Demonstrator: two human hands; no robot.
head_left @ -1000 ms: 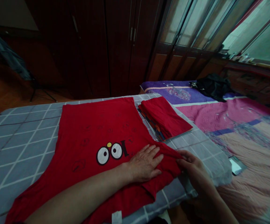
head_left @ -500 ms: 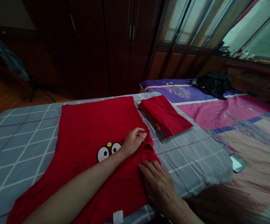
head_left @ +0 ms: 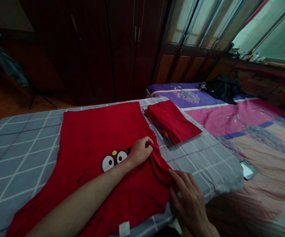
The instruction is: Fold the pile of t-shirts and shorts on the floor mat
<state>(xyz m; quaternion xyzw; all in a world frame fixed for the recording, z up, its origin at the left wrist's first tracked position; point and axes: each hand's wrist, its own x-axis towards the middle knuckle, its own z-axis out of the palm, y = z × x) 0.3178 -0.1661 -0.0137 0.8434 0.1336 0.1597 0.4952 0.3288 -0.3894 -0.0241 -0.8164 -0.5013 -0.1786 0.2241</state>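
Observation:
A red T-shirt (head_left: 95,128) with a cartoon-eyes print lies spread over the grey checked cloth. My left hand (head_left: 142,150) reaches across the print and pinches the shirt near its right edge. Lower down on the same side, my right hand (head_left: 188,194) grips the shirt's edge between thumb and fingers, pulling a taut fold between the two hands. A white label (head_left: 124,228) shows at the neckline, close to the front edge. Beyond my hands, a folded stack of clothes (head_left: 174,121) with a red piece on top rests beside the shirt.
The grey checked cloth (head_left: 29,144) covers the surface under the shirt. To the right is a bed with a purple and pink cover (head_left: 221,121), bearing a black garment (head_left: 222,87) and a phone-like object (head_left: 249,170). Dark wardrobes (head_left: 122,49) stand behind.
My right hand has moved right and taken the shirt's edge, drawing the bunched side outward. My left hand has closed on the fabric in nearly the same place.

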